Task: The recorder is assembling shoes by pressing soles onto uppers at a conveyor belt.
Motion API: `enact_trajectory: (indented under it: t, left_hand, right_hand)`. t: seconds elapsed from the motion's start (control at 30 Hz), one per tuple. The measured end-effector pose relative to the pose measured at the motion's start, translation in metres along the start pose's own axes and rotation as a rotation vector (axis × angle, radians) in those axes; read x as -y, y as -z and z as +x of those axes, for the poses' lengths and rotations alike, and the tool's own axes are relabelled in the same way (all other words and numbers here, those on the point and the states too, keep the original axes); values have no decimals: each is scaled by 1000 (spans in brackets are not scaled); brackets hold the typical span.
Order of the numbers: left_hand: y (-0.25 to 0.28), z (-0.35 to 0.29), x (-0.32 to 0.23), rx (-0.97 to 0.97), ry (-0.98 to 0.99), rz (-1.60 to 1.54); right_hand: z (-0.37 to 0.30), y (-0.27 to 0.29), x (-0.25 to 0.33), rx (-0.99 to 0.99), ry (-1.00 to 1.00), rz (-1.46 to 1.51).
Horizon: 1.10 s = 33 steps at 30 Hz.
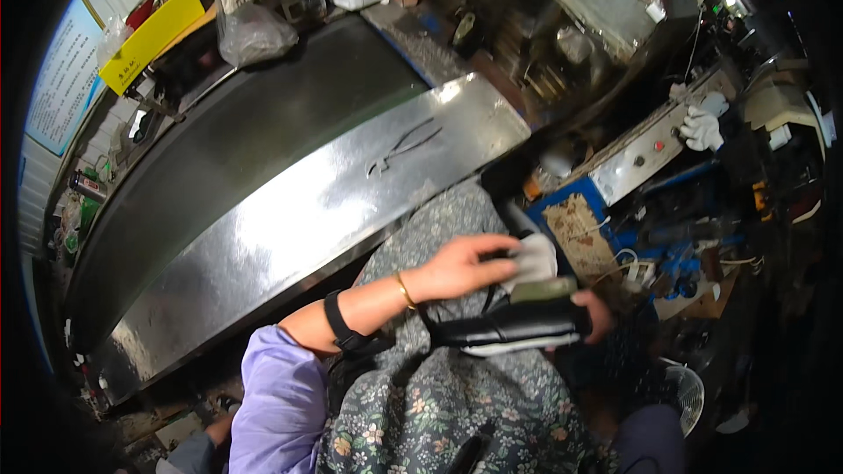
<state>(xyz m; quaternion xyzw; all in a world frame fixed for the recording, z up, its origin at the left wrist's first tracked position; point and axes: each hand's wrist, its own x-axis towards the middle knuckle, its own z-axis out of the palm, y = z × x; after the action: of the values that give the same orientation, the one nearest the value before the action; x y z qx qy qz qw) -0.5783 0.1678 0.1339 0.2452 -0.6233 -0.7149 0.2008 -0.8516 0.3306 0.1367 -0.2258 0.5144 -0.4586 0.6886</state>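
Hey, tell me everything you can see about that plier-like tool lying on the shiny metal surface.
The plier-like tool is dark and slim, apparently metal. Its two thin arms spread apart toward the picture's upper right; its small head points toward the lower left. It lies flat on the shiny metal surface, nearer that surface's right end, and nothing else touches it. Its jaws' exact shape is too small to tell.

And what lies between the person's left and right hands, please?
In the head view, a blurred white item and an olive-green piece lie between the left hand and right hand; their exact kind is unclear.
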Motion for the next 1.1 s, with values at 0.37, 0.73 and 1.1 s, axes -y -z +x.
enact_trajectory:
  t: [0.37,0.73,1.1]
  left_hand:
    - [167,30,111,-637,29,1383]
    - [156,44,102,-673,-38,1303]
    - [163,31,107,-698,-35,1322]
  right_hand:
    - [106,-25,49,-108,295,533]
    - [460,-34,132,-588,983,-798]
    - [215,-122,-27,152,867,-1054]
